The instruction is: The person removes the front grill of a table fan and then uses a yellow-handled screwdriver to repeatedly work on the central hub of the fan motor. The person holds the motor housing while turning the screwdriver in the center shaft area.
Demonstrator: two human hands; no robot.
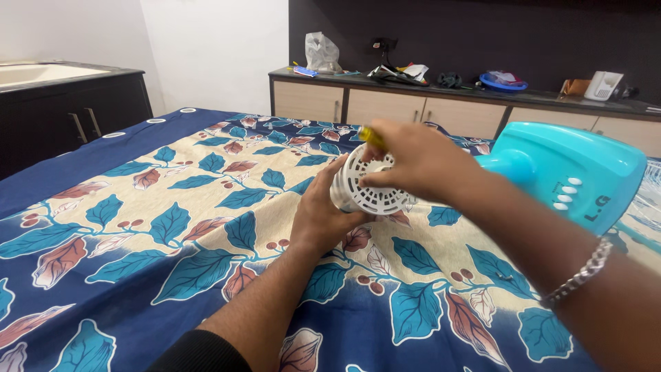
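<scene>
One turquoise fan base point(571, 172) lay just right of the grip. One white vented motor housing point(368, 186) was clasped from below by the left hand point(320, 217), axis tilted upward. One yellow-handled screwdriver point(372, 136) was gripped above it by the nearer right hand point(413, 162).

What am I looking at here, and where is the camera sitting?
The camera is worn on a person's head and looks down at their own two bare hands; there is no robot. The left hand steadies a white vented motor housing from below. The right hand rests on top of it and grips a yellow-handled tool, probably a screwdriver. They work over a bed sheet with a blue leaf pattern. To the right lies a turquoise fan base with white buttons. A cluttered sideboard stands behind.
</scene>
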